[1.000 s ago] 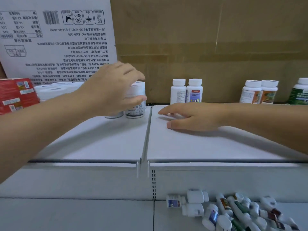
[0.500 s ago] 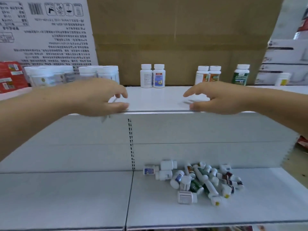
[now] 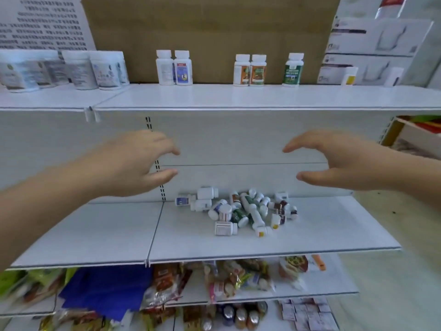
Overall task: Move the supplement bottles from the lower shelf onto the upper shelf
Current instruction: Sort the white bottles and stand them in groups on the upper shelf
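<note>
- Both hands have dropped from the upper shelf [image 3: 238, 97]; left hand [image 3: 133, 163] and right hand [image 3: 334, 161] hover spread, empty.
- Several bottles stand above; a supplement bottle pile [image 3: 238, 210] waits on the lower shelf [image 3: 322, 235].

left hand [image 3: 133, 163] and right hand [image 3: 338, 163] empty, above bottle pile [image 3: 238, 211], lower shelf [image 3: 322, 232]
</note>
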The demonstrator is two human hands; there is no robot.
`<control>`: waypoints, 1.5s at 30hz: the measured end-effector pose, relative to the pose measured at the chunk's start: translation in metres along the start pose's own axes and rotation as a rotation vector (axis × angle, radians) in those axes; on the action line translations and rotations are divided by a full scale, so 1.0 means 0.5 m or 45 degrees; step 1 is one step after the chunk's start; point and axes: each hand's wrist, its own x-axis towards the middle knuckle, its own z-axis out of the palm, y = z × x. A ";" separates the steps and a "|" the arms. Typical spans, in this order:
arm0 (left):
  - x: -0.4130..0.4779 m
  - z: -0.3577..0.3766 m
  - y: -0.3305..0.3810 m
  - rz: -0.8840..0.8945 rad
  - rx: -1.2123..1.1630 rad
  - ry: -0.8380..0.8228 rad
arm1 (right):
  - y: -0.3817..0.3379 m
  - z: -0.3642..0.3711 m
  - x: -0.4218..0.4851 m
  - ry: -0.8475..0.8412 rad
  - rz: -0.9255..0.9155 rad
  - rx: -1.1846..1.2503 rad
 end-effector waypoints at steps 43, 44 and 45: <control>0.093 0.782 -0.182 -0.934 -0.219 -0.420 | 0.018 0.593 0.396 0.106 0.456 1.264; 0.077 0.747 -0.174 -1.008 -0.435 -0.377 | 0.002 0.564 0.385 0.170 0.528 1.310; 0.061 0.709 -0.166 -1.082 -0.701 -0.309 | -0.014 0.535 0.371 0.208 0.602 1.397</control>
